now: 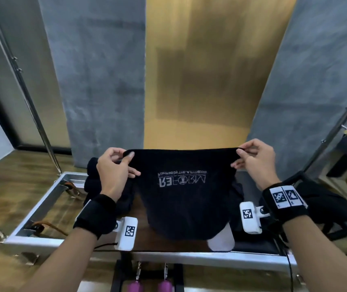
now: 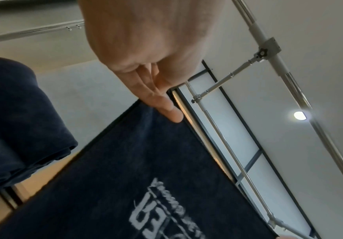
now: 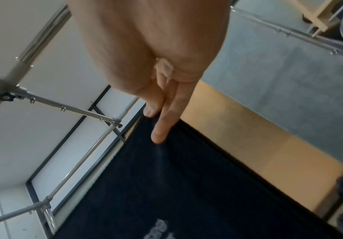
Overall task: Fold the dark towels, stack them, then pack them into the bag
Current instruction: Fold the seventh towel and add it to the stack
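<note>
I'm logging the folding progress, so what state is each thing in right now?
Towel: unfolded, held up by its two top corners, print upside down in the head view.
Left hand: pinches the towel's left corner.
Right hand: pinches the right corner.
Other towels: heaped on the table behind the left hand; fold state unclear.
Bag: lying at the right; too dark to tell whether it is open.

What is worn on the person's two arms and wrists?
Both forearms are bare, without sleeves. The left wrist wears a black fabric band with a white camera block bearing a square black-and-white marker. The right wrist wears a black band with two such markers and its own white block. Thin black cables hang from the blocks.
</note>
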Demonstrator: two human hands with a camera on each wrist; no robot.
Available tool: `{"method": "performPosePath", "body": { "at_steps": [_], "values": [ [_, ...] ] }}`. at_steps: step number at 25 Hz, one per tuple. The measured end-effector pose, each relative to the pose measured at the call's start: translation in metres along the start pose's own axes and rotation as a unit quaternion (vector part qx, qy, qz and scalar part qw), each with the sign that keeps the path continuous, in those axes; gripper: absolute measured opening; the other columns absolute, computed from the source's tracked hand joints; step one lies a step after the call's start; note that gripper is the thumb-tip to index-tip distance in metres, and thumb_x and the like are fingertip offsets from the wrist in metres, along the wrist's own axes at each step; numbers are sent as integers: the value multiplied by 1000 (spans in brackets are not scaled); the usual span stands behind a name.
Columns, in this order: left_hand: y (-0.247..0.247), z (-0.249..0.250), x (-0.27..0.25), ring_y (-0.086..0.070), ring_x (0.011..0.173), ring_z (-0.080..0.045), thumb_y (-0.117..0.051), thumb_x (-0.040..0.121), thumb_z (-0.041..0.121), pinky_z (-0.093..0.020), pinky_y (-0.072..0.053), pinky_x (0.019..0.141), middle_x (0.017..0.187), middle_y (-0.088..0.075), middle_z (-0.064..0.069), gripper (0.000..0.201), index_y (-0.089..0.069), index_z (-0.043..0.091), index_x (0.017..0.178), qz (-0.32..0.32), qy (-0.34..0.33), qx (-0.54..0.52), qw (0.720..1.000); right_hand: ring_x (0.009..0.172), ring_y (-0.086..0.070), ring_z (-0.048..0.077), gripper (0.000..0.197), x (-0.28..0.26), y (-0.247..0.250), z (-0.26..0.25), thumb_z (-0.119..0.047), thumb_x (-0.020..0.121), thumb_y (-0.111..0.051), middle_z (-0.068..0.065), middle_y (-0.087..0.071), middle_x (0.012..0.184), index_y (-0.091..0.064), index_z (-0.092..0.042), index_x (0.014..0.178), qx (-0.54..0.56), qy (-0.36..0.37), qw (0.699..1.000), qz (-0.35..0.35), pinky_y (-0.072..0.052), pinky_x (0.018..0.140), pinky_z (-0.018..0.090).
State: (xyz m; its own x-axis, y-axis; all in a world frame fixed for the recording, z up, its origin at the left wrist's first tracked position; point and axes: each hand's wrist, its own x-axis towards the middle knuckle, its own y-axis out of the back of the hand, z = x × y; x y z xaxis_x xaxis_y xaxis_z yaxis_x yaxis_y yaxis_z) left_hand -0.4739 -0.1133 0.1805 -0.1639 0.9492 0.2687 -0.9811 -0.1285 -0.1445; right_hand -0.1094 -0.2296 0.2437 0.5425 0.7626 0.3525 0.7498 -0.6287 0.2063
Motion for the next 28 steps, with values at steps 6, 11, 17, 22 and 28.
{"method": "performPosePath", "body": {
  "at_steps": [6,11,17,22,28],
  "values": [
    [8,9,-6,-80,94,-33,-69,97,-5,-34,-65,81,97,-77,-12,24,-59,15,91,-36,-31,-71,996,85,-79,27,6,-9,-9,-5,9,100,-56,20,-72,93,-57,4,97,57,19,998,8,-65,80,33],
    [21,5,-16,-80,81,-30,-72,98,0,-34,-66,72,86,-77,-12,11,-63,8,97,-32,-18,-47,998,53,-72,33,9,-28,0,1,-1,100,-64,23,-70,77,-61,-6,92,-17,1,1000,7,-57,49,35],
    [30,3,-26,-60,41,-18,-74,99,13,-25,-52,47,60,-68,-5,4,-72,14,95,-4,-40,38,999,34,-51,22,10,-34,14,10,-11,99,-68,20,-66,59,-74,-15,92,-54,11,998,9,-45,43,24],
    [21,2,-18,-70,48,-29,-70,102,18,-30,-55,44,78,-71,-14,9,-68,10,99,-16,-17,34,999,45,-68,33,14,-22,12,21,-13,100,-68,13,-69,58,-73,-10,88,-39,-1,999,0,-50,44,27],
    [-4,-5,6,-80,91,-36,-59,108,10,-44,-67,63,105,-61,-12,7,-58,4,106,-53,32,-34,998,78,-79,32,14,12,-10,34,-5,104,-58,21,-71,89,-66,-3,92,48,-31,998,-20,-63,68,27]
  ]
}}
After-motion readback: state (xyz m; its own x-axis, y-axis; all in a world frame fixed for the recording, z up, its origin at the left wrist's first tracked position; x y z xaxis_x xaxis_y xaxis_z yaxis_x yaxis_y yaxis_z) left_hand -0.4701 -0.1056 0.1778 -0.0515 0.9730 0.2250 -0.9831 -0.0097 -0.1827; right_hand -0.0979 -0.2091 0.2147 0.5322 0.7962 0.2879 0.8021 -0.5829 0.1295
